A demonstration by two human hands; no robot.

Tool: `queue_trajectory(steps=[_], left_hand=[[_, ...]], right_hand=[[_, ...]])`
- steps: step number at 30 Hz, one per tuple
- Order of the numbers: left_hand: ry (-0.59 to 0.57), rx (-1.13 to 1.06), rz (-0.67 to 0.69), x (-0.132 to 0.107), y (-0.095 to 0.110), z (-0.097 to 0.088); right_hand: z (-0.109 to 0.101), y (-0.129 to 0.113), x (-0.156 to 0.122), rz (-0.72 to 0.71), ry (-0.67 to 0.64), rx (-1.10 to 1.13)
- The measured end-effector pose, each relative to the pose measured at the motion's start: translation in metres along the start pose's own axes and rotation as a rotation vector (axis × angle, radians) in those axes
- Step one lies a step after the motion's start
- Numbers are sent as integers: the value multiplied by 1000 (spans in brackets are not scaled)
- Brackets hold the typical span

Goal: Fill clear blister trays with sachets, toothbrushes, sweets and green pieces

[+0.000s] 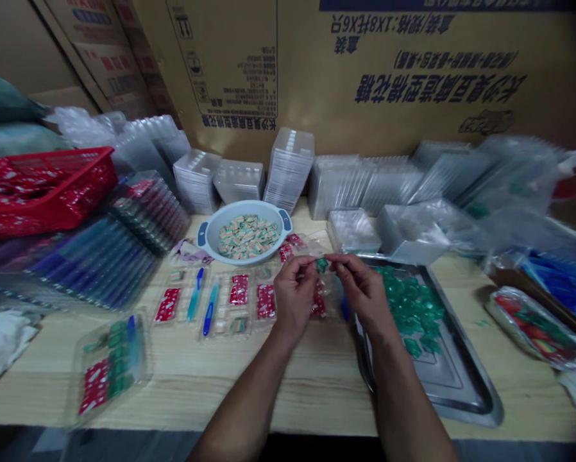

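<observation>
A small green piece (321,264) is pinched between the fingertips of my left hand (294,292) and my right hand (367,295), above the table. Just below my hands lies a row of clear compartment trays (225,305), partly hidden by them. These hold red packets with white marks (265,301), small striped pieces (238,325) and blue-and-teal plastic sticks (211,311). Under my right forearm sits a metal tray (461,385) bearing many shiny green pieces (415,308). What the green piece is exactly, I cannot make out.
A pale blue bowl (210,226) of striped pieces stands behind the trays. Stacked clear plastic trays (290,167) line a large cardboard box (317,83). At left are a red basket (90,186) and filled packs (95,269). A filled clear pack (112,369) lies front left.
</observation>
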State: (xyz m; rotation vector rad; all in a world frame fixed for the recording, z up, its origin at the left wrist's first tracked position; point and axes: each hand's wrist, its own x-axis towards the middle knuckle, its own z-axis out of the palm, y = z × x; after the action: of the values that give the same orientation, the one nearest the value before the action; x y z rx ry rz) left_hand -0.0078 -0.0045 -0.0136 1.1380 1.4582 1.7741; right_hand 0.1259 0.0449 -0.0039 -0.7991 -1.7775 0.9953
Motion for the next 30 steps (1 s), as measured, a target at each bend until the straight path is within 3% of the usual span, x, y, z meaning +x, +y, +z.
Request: queue_trajectory(steps=[4, 11, 16, 19, 23, 30], left_hand=[[-47, -86, -85, 2, -3, -1], [-75, -91, -51, 1, 2, 2], [-74, -93, -115, -1, 3, 2], [-129, -70, -82, -4, 6, 4], [-199, -57, -12, -10, 10, 7], [-226, -33, 36, -12, 6, 8]], right_hand=[[-2, -2, 1, -60, -38, -78], [-3, -5, 2, -138, -45, -156], [-11, -1, 1, -97, 159, -145], [-16, 6, 2, -67, 260, -204], [-16, 11, 4, -64, 235, -253], [-13, 7, 5, -81, 220, -246]])
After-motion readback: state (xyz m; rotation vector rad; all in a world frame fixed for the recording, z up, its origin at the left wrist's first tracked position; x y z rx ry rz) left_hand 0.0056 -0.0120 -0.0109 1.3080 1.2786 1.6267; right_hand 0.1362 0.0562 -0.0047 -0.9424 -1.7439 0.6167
